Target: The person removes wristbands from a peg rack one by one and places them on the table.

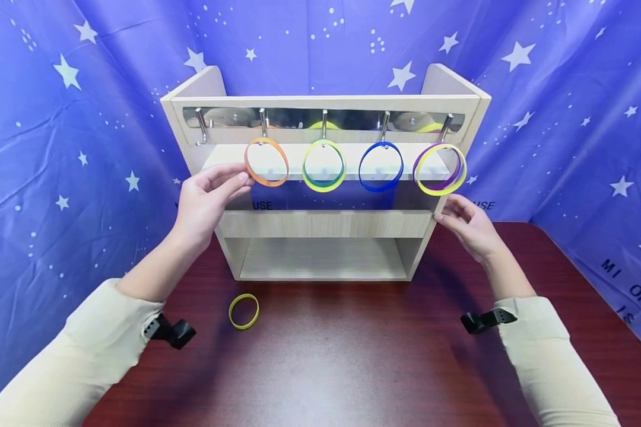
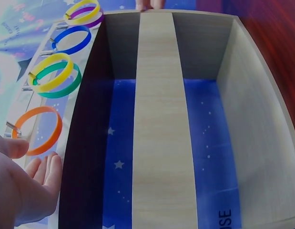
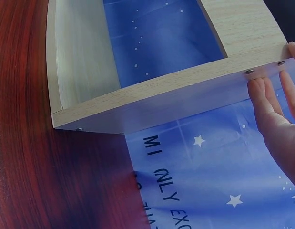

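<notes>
- Head view: A wooden shelf (image 1: 326, 224) stands on the dark red tabletop (image 1: 352, 356). A shiny rail with hooks (image 1: 323, 118) runs along its top.
- Four sets of rubber bands hang from the hooks. From left to right they are the orange band (image 1: 266, 162), the yellow and green bands (image 1: 324, 165), the blue band (image 1: 381, 166) and the yellow and purple bands (image 1: 440, 169).
- The left hand (image 1: 205, 201) is at 9 o'clock of the orange band. Its fingertips touch the band's left edge. The grip is loose, with the fingers nearly straight, and it holds nothing.
- The right hand (image 1: 470, 225) is at 4 o'clock of the yellow and purple bands. Its straight fingers rest on the right side of the shelf. The grip is wide.
- One more yellow band (image 1: 244, 311) lies flat on the tabletop, at 6 o'clock of the left hand and well apart from it.
- Left wrist view: The left hand (image 2: 23, 186) is at the bottom left, fingers straight. The orange band (image 2: 37, 130) hangs just above it, at 12 o'clock.
- Right wrist view: The right hand (image 3: 278, 124) lays flat fingers on the shelf (image 3: 185, 90) side wall. A blue star cloth (image 3: 209, 181) shows below.
</notes>
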Demonstrator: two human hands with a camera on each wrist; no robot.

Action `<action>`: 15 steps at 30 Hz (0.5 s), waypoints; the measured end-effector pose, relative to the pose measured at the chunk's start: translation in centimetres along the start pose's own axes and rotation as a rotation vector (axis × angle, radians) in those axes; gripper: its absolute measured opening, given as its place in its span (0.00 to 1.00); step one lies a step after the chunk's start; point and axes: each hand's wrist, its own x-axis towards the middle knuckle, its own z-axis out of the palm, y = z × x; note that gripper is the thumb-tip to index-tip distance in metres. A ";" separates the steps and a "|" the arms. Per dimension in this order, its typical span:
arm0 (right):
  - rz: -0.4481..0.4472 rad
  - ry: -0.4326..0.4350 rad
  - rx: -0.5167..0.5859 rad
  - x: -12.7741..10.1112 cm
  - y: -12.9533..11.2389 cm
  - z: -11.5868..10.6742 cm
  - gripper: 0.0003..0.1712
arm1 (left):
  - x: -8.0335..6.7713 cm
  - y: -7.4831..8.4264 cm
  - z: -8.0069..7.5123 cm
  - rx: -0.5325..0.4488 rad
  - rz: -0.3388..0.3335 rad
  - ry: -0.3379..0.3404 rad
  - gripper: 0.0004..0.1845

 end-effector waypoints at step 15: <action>0.013 0.012 -0.011 -0.1 -0.1 0.1 0.20 | 0.3 -0.5 1.1 -0.131 -0.037 0.022 0.07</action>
